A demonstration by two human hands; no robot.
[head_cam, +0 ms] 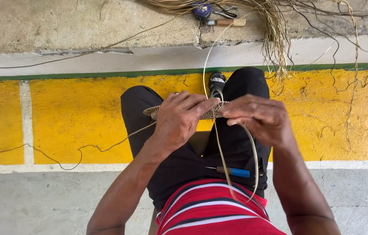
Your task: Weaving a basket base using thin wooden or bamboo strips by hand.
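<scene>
Presently a flat woven disc [210, 114] is gripped at its rim between the closed left hand [181, 119] and right hand [260, 118], so the pale strand [218, 148] looping below is best kept taut.

Flat woven basket disc [210, 114] (seen edge-on), level above the knees, pale fibre strand [218, 148] looping down

no packages, no labels, no signs, no screens anywhere in the head view
</scene>
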